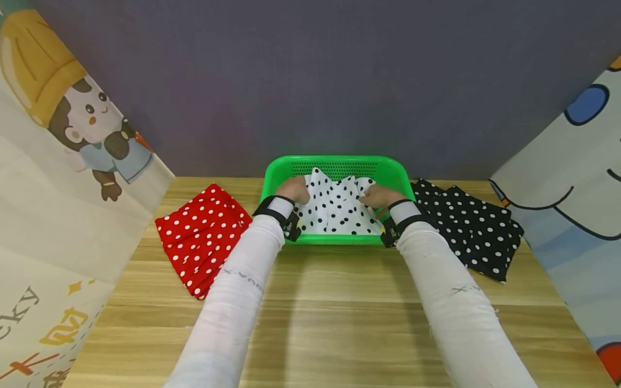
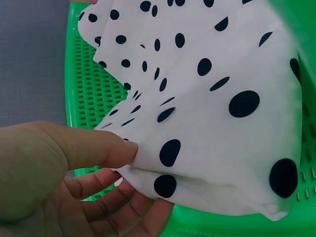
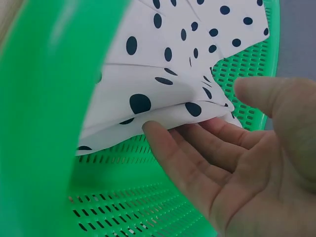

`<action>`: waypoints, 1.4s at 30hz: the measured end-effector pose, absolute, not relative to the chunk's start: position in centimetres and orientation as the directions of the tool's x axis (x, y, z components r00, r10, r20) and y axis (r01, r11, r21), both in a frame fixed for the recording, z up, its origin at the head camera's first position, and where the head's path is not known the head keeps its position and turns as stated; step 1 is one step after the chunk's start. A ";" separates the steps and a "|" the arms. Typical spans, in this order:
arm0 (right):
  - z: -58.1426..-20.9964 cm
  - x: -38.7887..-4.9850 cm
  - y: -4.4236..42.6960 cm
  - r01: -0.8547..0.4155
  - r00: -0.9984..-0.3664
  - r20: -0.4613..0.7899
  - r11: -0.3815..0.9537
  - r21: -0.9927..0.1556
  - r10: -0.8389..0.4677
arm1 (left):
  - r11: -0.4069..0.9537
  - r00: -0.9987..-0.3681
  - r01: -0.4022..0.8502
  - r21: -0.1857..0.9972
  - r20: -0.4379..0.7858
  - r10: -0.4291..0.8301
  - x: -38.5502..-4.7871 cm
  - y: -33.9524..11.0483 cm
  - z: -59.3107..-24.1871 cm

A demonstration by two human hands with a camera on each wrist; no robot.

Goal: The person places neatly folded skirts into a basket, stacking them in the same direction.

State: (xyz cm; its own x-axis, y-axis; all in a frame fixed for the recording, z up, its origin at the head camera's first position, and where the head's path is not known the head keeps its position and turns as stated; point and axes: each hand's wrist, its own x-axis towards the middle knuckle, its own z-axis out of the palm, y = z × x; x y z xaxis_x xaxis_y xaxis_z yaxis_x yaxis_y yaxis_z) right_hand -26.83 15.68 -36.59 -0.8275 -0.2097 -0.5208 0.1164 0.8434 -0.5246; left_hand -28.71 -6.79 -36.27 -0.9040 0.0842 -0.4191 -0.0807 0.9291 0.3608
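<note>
A white cloth with black dots (image 1: 335,207) lies folded inside a green plastic basket (image 1: 339,240). My left hand (image 1: 295,189) is at the cloth's left side. In the left wrist view, its thumb (image 2: 106,148) presses on top of the cloth's edge while the fingers lie beneath, pinching it. At the right side of the cloth is my right hand (image 1: 380,196). The right wrist view shows its fingers (image 3: 173,153) reaching under the cloth's edge, with the thumb (image 3: 256,94) held apart from the fabric. Part of those fingertips is hidden by the cloth.
A red cloth with white dots (image 1: 204,237) lies on the wooden table (image 1: 339,318) left of the basket. To the right is a black cloth with white dots (image 1: 473,231), partly behind my right forearm. A grey wall (image 1: 339,81) rises behind the basket.
</note>
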 end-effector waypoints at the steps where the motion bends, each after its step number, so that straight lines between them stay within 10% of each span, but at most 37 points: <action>1: -36.6 -26.8 15.7 0.120 -0.828 -0.521 0.840 -0.529 -0.209 | 0.930 -0.904 -0.078 0.360 -0.419 0.087 -28.6 -6.9 -36.2; 24: -36.2 -26.3 16.6 0.177 -0.777 -0.589 0.823 -0.540 -0.220 | 0.927 -0.853 -0.034 0.373 -0.494 0.167 -28.0 -8.3 -35.2; 42: -35.3 -24.5 17.3 -0.317 -0.926 -0.077 0.872 -0.372 -0.369 | 0.905 -0.903 0.175 0.388 -0.302 0.305 -25.9 -9.9 -34.1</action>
State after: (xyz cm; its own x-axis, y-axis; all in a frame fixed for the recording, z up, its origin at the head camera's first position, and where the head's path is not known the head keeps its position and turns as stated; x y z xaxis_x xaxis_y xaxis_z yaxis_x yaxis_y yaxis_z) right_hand -24.46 17.31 -35.26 -0.9263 -0.3690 -0.0765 -0.3168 0.8724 -0.3724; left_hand -25.86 -9.94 -34.07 -0.9032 0.3048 -0.3024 0.1755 0.9049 0.3879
